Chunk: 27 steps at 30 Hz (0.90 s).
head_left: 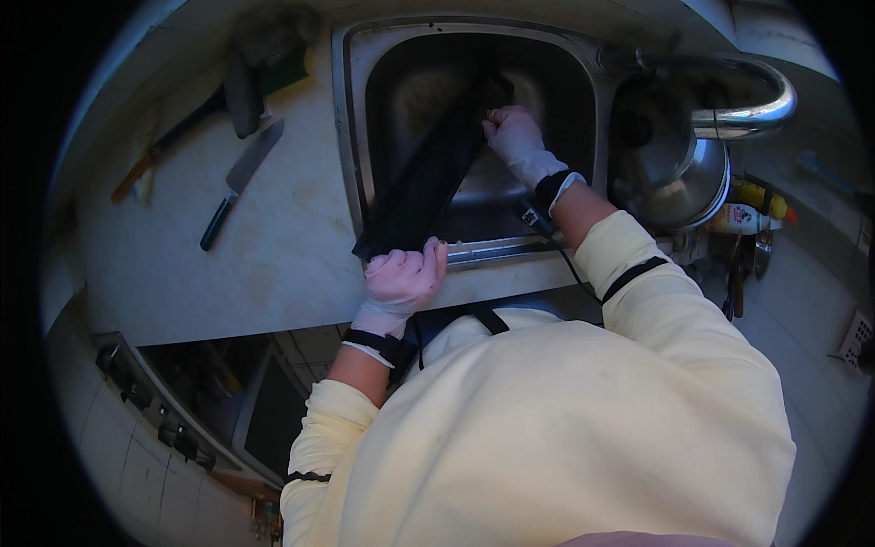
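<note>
Black tray tilted in the sink, lower end resting over the front rim, upper end deep in the basin. Left hand, gloved, grip clenched on the tray's near end at the rim. Right hand, gloved, fist closed against the tray's upper edge. Knife on the counter to the left. Metal bowl under the faucet on the right.
</note>
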{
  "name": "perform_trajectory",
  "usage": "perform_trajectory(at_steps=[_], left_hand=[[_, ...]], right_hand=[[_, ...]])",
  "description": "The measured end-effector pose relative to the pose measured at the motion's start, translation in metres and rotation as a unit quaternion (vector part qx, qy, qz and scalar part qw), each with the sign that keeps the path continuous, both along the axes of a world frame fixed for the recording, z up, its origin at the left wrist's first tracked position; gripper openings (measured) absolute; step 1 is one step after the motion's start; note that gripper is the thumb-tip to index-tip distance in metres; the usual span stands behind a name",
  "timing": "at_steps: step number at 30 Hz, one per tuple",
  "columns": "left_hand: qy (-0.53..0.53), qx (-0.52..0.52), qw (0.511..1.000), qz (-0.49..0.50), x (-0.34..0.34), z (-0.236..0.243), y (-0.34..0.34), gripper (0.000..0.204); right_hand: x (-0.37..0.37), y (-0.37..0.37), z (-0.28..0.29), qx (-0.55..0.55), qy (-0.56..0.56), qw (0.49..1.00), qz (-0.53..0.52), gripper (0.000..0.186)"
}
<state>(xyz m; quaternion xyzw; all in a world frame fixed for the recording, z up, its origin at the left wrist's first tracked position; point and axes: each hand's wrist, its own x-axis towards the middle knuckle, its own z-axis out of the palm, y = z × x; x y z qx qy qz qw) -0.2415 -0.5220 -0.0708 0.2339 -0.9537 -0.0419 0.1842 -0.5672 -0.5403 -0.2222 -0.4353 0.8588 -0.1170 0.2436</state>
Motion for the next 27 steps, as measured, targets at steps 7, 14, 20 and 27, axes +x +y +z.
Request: perform_trajectory(at_steps=[7,14,20,27], left_hand=[[0.014,0.013,1.0,0.007,-0.001,0.001,0.0,0.018],[0.024,0.006,0.999,0.028,-0.003,-0.001,0.003,0.015],[0.017,0.017,0.999,0.021,-0.002,0.0,0.002,0.016],[0.005,0.014,1.0,0.014,-0.002,0.001,0.002,0.017]], right_hand=[[0.035,0.02,0.044,0.06,-0.076,0.994,0.046,0.027],[0.025,0.008,0.033,-0.042,-0.113,0.982,-0.148,0.02],[0.011,0.003,0.011,0.08,-0.027,0.995,0.046,0.024],[0.0,-0.004,0.016,0.088,-0.03,0.995,-0.018,0.029]])
